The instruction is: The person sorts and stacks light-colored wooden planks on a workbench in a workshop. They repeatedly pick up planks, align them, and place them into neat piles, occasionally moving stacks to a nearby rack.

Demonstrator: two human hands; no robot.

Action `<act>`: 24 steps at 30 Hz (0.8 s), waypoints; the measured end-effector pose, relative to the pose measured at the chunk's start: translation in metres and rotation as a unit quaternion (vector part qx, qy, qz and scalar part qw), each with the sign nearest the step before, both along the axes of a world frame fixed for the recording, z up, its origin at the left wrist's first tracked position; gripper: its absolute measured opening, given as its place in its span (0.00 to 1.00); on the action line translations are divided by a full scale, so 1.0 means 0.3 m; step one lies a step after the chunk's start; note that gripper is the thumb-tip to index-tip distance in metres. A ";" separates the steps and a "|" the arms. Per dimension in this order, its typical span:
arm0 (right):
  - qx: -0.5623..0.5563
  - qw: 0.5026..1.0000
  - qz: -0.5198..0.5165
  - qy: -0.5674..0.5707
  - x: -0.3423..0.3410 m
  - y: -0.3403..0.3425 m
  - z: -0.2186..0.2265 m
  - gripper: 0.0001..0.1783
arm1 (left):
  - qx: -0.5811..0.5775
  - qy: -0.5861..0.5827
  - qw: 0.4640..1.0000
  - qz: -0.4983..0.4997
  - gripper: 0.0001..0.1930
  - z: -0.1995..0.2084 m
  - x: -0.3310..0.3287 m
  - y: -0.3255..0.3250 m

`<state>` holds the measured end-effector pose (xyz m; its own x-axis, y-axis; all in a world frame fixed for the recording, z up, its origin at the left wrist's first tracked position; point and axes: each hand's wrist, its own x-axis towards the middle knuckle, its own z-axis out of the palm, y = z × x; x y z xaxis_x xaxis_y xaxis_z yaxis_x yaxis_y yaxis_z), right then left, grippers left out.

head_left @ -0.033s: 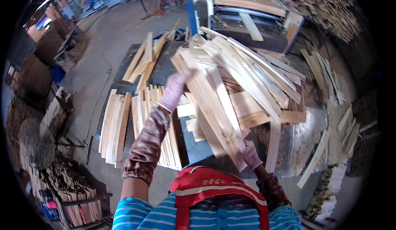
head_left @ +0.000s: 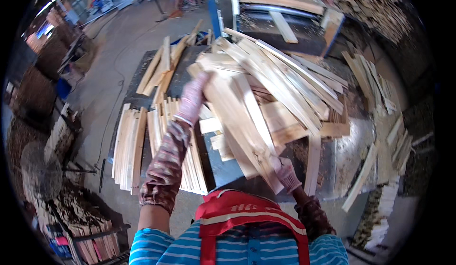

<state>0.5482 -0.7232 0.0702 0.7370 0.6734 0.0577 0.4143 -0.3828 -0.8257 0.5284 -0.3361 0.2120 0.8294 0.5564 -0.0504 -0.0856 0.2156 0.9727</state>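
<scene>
A long pale wooden board (head_left: 233, 115) lies slantwise between my hands over a heap of loose slats. My left hand (head_left: 194, 93), in a light knitted glove and somewhat blurred, grips its far left edge. At the near end my right hand (head_left: 286, 173), gloved alike, is closed on the board's right side; its fingers are partly hidden. A paler narrow slat (head_left: 251, 110) rests just right of the board. Left of my left forearm, a row of upright-edged slats (head_left: 129, 146) is lined up on the dark table (head_left: 228, 173), with another bundle (head_left: 194, 165) under that forearm.
Long slats (head_left: 285, 84) are piled crosswise on the table's right half. Behind stands a blue-sided machine (head_left: 280, 25) with a roller and a board on its bed. More wood (head_left: 365, 174) lies off the right edge. A round fan (head_left: 42, 167) stands at left.
The board's far end has swung slightly left and towards me, together with my left hand. My right hand keeps its hold at the near end. The whole view has shifted a little.
</scene>
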 end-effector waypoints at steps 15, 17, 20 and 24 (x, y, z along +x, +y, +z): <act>-0.044 0.951 0.003 0.306 -0.158 -0.043 0.034 0.32 | 0.002 -0.034 0.999 0.002 0.20 -0.013 -0.076 0.075; -0.060 0.966 -0.001 0.252 -0.152 -0.068 -0.024 0.34 | 0.001 -0.032 0.999 0.010 0.20 -0.040 -0.084 0.097; -0.055 0.956 0.017 0.287 -0.146 -0.034 0.038 0.37 | -0.005 -0.021 0.999 0.030 0.20 -0.057 -0.109 0.106; -0.054 0.958 0.019 0.282 -0.155 -0.005 0.038 0.38 | 0.011 -0.011 0.999 0.050 0.24 -0.070 -0.149 0.127</act>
